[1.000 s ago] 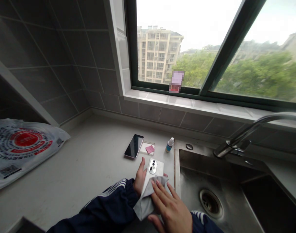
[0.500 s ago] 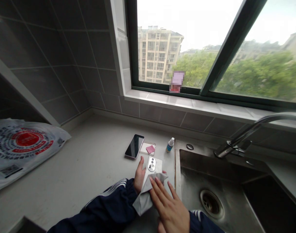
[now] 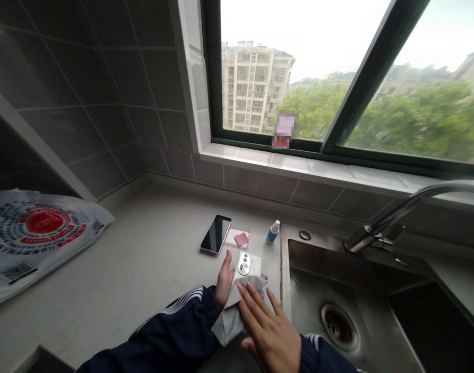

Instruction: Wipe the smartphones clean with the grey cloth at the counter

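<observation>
Little has changed: the left hand [image 3: 223, 282] grips the white phone [image 3: 252, 265] by its edge, just beside the sink [image 3: 338, 269]. A gray cloth [image 3: 231, 324] covers the phone's lower half, pressed there by the flat, spread right hand [image 3: 270, 329].

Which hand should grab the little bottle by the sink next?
Probably the right hand: it just lies open on the grey cloth, and the small bottle stands straight ahead of it. The left hand is busy holding the white phone.
</observation>
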Available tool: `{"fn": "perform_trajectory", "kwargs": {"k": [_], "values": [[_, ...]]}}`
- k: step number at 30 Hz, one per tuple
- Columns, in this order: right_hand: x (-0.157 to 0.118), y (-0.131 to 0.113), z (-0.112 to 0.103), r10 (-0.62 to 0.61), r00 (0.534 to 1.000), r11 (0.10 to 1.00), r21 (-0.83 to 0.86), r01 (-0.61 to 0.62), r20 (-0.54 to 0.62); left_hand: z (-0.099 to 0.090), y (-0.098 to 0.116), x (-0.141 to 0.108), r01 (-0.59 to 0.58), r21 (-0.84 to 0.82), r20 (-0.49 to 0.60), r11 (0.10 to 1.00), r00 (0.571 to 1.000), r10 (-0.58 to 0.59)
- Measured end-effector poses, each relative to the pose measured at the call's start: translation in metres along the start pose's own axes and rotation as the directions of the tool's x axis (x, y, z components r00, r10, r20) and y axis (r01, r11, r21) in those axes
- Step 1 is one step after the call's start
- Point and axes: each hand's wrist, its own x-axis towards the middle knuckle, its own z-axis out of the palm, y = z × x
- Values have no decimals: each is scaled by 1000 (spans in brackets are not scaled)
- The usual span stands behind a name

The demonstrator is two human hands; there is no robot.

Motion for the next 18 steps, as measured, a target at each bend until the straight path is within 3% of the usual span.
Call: {"fn": "perform_trajectory", "kwargs": {"k": [18], "values": [[-4, 2, 2, -24, 1000, 996, 83, 23, 12, 1, 0, 1, 19, 28, -58, 999, 998, -18]]}}
